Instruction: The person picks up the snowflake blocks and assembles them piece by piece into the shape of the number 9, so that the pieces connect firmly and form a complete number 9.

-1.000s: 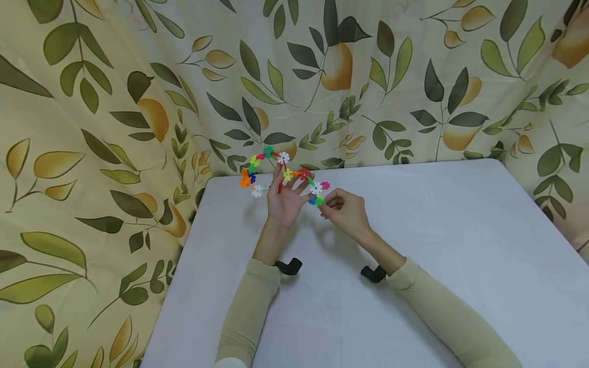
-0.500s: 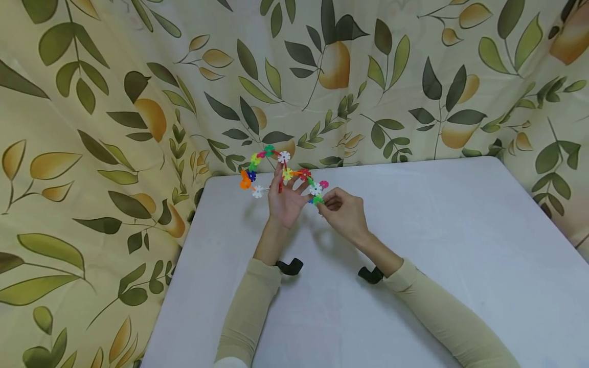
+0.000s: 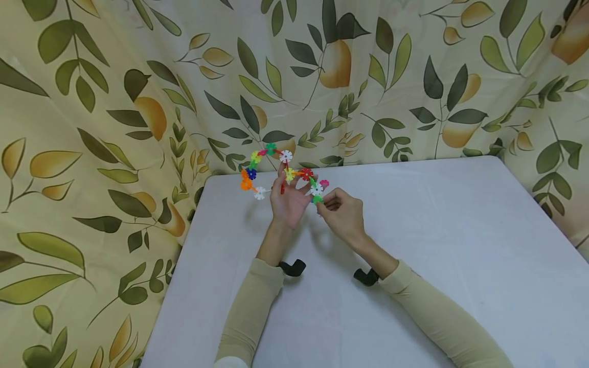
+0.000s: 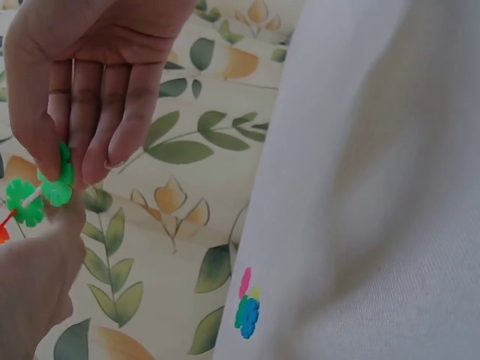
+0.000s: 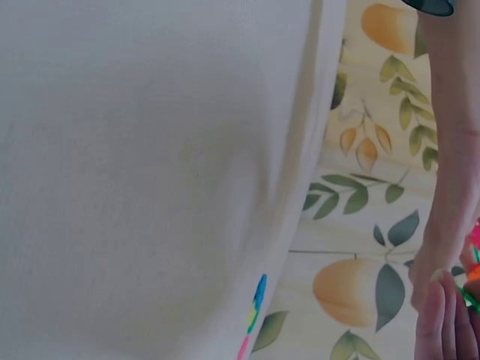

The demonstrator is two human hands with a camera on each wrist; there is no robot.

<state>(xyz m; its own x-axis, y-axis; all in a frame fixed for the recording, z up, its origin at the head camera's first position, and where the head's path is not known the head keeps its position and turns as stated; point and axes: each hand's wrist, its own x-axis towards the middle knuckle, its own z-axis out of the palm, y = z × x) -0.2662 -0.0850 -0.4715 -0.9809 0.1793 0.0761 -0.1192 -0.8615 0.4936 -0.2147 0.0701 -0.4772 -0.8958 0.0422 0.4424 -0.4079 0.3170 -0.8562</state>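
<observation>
Right hand (image 3: 342, 212): thumb and forefinger brought together in a pinch on a green flower disc (image 4: 58, 184) at the near end of the chain; remaining fingers bent, in the head view folded in behind the forefinger; forearm slanting in from lower right. Left hand (image 3: 291, 204): palm turned to the head camera, fingers spread upward and lying among the chain's links; whether thumb and finger clasp a link cannot be told; forearm rising steeply from lower left. Chain (image 3: 289, 175) of flower-shaped plastic discs: raised above the counter's far part, looping out to the left of the left hand, passing about its fingers and ending at the right hand's fingertips; discs in orange, dark blue, green, yellow, pink, white and red. Second green disc (image 4: 28, 202): just beside the pinched one, a white link between. Loose-looking cluster (image 4: 247, 311): pink, yellow, green and blue, seen against the white cloth near its edge; any join to the chain unclear. Sleeves (image 3: 444, 312): pale olive, both wrists bare beyond the cuffs. Wrist attachments (image 3: 292, 267): black, one at each wrist. Counter (image 3: 414, 214): white-covered. Curtain (image 3: 405, 102): cream, printed with leaves and orange fruit, behind and to the left.
</observation>
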